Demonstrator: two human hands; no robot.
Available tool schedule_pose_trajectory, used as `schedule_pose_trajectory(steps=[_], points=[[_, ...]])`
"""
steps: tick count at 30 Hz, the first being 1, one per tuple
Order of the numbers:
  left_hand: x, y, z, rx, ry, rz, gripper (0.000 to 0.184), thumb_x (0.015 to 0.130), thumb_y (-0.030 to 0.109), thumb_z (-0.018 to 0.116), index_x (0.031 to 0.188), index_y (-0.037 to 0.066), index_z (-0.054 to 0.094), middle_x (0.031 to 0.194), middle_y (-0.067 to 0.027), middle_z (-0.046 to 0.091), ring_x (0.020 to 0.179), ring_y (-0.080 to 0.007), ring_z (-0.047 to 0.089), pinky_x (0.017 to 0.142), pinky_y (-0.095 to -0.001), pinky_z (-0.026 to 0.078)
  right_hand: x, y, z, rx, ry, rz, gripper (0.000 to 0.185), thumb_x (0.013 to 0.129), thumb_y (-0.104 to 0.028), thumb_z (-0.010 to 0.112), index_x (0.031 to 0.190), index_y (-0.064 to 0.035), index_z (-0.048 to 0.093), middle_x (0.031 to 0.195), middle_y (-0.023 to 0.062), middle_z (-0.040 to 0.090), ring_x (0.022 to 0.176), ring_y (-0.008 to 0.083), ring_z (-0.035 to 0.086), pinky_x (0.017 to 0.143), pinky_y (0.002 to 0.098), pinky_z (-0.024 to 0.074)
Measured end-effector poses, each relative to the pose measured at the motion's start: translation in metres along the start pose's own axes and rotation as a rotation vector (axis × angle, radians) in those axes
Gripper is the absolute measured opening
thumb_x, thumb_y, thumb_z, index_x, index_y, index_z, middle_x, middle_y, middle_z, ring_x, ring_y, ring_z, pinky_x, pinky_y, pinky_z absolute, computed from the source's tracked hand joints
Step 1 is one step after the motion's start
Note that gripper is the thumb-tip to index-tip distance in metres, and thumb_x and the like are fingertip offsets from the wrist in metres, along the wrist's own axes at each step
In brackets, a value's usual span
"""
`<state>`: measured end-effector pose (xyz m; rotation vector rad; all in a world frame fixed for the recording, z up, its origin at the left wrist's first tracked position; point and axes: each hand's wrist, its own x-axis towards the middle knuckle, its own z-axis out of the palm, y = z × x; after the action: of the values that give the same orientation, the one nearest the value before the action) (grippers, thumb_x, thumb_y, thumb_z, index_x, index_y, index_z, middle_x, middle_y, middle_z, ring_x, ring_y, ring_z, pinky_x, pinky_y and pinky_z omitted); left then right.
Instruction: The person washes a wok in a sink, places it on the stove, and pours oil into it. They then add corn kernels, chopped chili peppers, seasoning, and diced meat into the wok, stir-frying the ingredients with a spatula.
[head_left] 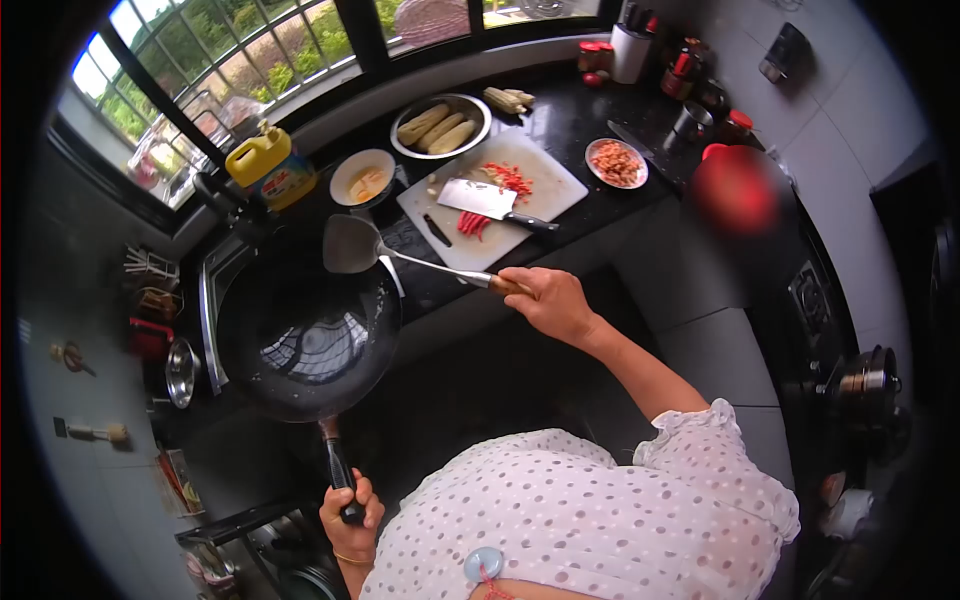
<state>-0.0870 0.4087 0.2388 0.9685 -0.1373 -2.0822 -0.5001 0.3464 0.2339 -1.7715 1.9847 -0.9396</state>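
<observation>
My left hand (350, 510) is wrapped round the black handle of a large dark wok (330, 340), which is tilted over the sink area on the left. A shiny reflection shows inside the wok. In my right hand (552, 303) is the wooden handle of a wok spatula (352, 243), its wide metal blade above the wok's far rim. Beyond it lies a white cutting board (560, 185) with a cleaver (478, 198), chopped red chillies (510, 178) and several whole red chillies (472, 224).
A white bowl (338, 190) and a metal basin (484, 128) with corn cobs stand behind the board. The yellow jug (262, 172) is at back left. A plate of chopped food (617, 163), a knife block (630, 54) and a lidded pot (868, 385) are to the right.
</observation>
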Motion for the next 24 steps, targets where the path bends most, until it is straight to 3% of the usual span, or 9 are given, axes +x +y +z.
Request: schedule_pose_trajectory(steps=[3,6,11,13,16,24], points=[[0.007,-0.052,0.037,0.115,-0.063,-0.064,0.030,0.073,0.014,0.053,0.098,-0.001,0.055,0.065,-0.0099,0.052,0.039,-0.0199,0.045,0.037,-0.0286,0.037,-0.053,0.035,-0.038,-0.146,0.147,-0.069,0.032,0.069,-0.010,0.064,0.101,-0.0168,0.062,0.074,0.0066,0.058,0.070,0.0260,0.060,0.064,0.0374,0.0463],[0.023,-0.118,0.084,0.170,-0.151,-0.176,0.031,0.073,0.015,0.051,0.100,-0.001,0.054,0.066,-0.0090,0.050,0.039,-0.0189,0.044,0.037,-0.0281,0.036,-0.109,0.080,-0.085,-0.349,0.336,-0.120,0.032,0.071,0.000,0.056,0.095,-0.0209,0.063,0.067,0.0009,0.048,0.063,0.0193,0.053,0.058,0.0326,0.0356],[0.048,-0.235,0.210,0.224,-0.291,-0.546,0.036,0.074,0.019,0.051,0.103,0.000,0.052,0.066,-0.0052,0.045,0.038,-0.0159,0.040,0.038,-0.0266,0.034,-0.227,0.147,-0.203,-0.516,0.507,0.141,0.029,0.074,-0.001,0.054,0.095,-0.0183,0.063,0.072,0.0031,0.048,0.070,0.0190,0.051,0.062,0.0328,0.0339],[0.067,-0.275,0.238,0.291,-0.379,-0.639,0.036,0.074,0.021,0.051,0.103,0.000,0.051,0.066,-0.0044,0.044,0.039,-0.0153,0.038,0.039,-0.0266,0.033,-0.262,0.165,-0.229,-0.564,0.564,0.205,0.025,0.075,-0.004,0.055,0.094,-0.0176,0.063,0.073,0.0042,0.049,0.071,0.0195,0.051,0.063,0.0338,0.0338],[0.091,-0.334,0.286,0.451,-0.587,-0.820,0.035,0.075,0.020,0.053,0.102,-0.002,0.050,0.066,-0.0051,0.045,0.039,-0.0149,0.038,0.037,-0.0261,0.032,-0.316,0.183,-0.264,-0.617,0.673,0.367,0.037,0.073,0.001,0.053,0.102,-0.0189,0.065,0.077,0.0013,0.049,0.075,0.0184,0.051,0.067,0.0326,0.0328],[0.132,-0.500,0.415,0.518,-0.820,-1.231,0.035,0.076,0.019,0.056,0.102,-0.003,0.049,0.068,-0.0057,0.047,0.039,-0.0143,0.041,0.038,-0.0257,0.032,-0.389,0.209,-0.339,-0.558,0.906,0.612,0.041,0.068,0.007,0.055,0.104,-0.0109,0.064,0.082,0.0034,0.050,0.079,0.0207,0.051,0.066,0.0351,0.0362]])
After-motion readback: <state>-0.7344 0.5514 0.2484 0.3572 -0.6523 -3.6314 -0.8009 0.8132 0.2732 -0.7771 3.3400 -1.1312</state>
